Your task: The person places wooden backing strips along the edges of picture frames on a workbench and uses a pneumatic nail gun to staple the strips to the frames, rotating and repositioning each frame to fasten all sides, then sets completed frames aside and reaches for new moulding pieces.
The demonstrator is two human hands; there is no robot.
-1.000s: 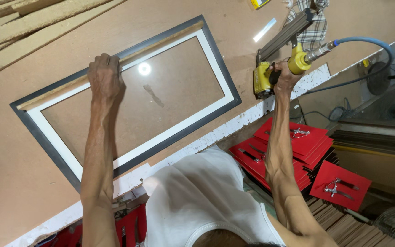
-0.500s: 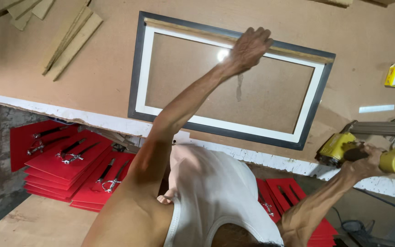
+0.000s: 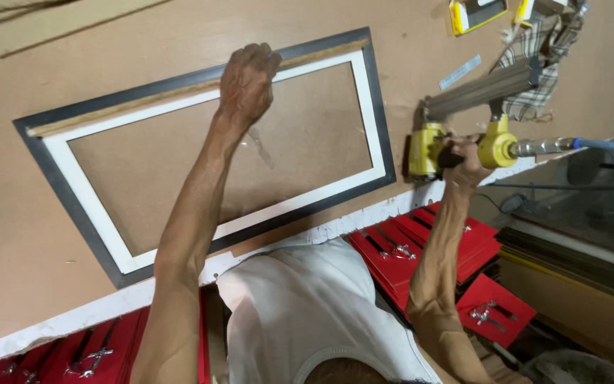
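A rectangular picture frame (image 3: 380, 142) with a dark outer edge and a white inner border lies flat on the brown workbench (image 3: 23, 242). A thin wooden strip (image 3: 129, 105) runs along its far rail. My left hand (image 3: 248, 75) presses down on that far rail and strip, fingers curled over it. My right hand (image 3: 467, 162) grips a yellow pneumatic nail gun (image 3: 424, 149), held just right of the frame's right side near the bench's front edge. A blue air hose (image 3: 609, 146) leads off its handle to the right.
A checkered cloth (image 3: 545, 57) and a yellow-edged tool (image 3: 474, 14) lie at the bench's far right. Wooden offcuts (image 3: 37, 21) sit at the far left. Stacked red boxes (image 3: 421, 249) with metal figures lie below the bench edge. Dark sheets (image 3: 584, 206) stand at the right.
The view swung left and back. My left hand stayed on the frame's far rail. The nail gun remained in my right hand and now sits beside the frame's right side.
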